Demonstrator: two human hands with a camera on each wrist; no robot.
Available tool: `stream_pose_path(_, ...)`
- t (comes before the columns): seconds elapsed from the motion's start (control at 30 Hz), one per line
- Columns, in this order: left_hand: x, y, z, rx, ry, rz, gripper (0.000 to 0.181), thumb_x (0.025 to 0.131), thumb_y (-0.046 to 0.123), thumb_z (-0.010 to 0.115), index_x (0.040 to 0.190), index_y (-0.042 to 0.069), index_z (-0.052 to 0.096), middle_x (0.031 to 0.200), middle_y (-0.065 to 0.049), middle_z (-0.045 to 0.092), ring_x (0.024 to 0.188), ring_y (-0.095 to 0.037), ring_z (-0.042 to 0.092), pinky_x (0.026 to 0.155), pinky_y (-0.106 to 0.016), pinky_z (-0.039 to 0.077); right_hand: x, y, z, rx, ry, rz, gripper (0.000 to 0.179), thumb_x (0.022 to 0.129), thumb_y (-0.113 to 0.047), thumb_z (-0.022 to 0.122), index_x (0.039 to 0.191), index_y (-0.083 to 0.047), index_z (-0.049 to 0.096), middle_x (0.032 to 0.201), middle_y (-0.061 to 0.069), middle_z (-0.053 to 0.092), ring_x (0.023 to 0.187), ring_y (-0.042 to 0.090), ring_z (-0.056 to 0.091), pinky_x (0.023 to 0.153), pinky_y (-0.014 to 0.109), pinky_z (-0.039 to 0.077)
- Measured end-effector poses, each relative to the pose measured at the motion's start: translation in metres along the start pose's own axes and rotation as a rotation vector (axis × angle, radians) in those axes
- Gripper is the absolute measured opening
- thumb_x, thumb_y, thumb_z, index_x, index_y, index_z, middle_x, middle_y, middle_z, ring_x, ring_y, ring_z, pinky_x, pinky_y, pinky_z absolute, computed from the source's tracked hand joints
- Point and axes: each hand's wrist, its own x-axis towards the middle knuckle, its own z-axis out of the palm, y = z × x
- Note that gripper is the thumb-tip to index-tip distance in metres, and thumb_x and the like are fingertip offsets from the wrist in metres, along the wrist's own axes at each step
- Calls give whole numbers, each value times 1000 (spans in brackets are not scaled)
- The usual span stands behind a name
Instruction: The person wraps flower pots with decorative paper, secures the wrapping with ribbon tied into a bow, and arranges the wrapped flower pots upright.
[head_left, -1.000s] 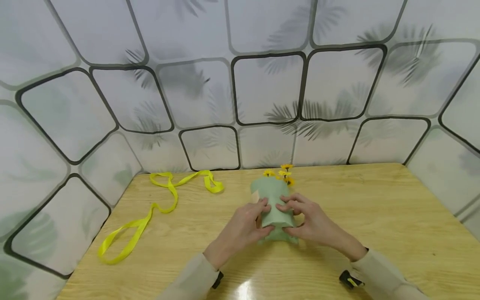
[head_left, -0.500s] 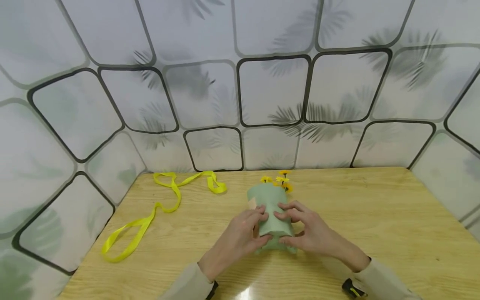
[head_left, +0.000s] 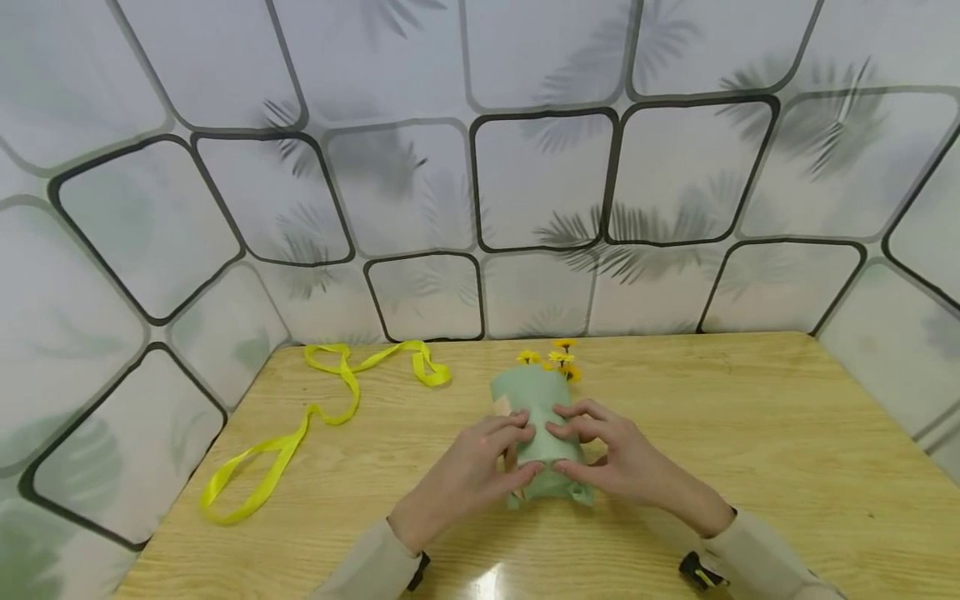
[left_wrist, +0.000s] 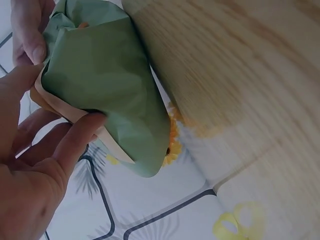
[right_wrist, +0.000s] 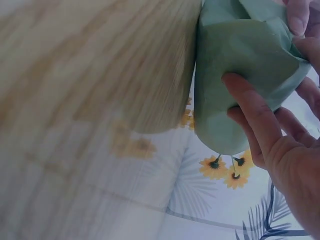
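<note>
A bouquet wrapped in light green paper [head_left: 528,387] lies on the table, its blossom end pointing away from me. Yellow-orange flowers [head_left: 564,357] stick out past the far edge of the wrap. My left hand [head_left: 483,462] holds the wrap's left side, fingers bent over it and thumb at the near fold. From the opposite side my right hand [head_left: 618,454] grips it likewise, its thumb close to the left one. In the left wrist view, a beige strip [left_wrist: 117,145] runs along the edge of the green paper [left_wrist: 100,65]. The stems inside are hidden.
A long yellow ribbon [head_left: 281,450] lies in loose loops on the left part of the wooden table [head_left: 750,417]. A patterned curtain or cloth wall [head_left: 540,183] stands behind the table and along both sides.
The bouquet has shifted slightly towards me. My thumbs have moved up over the near paper fold, whose edge is pressed down. The ribbon lies as before.
</note>
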Motion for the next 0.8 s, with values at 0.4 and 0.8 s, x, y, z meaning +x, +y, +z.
stream_pose_path(0.4,0,-2,0,4,-33,-37,35,89,18,81,118,3,67,128,-12,66,109,-20,70,89,-22,59,2,-3,4,-99,-6,-15,37,86,-6,82,121,-11,68,129,17,56,104,37,68,56,13,55)
stream_pose_path(0.8,-1,-5,4,9,20,-19,38,84,16,85,115,2,69,127,-14,67,97,-17,69,78,-21,59,4,-7,6,-94,-32,36,57,83,-4,84,133,-12,60,130,14,52,97,22,63,56,14,56)
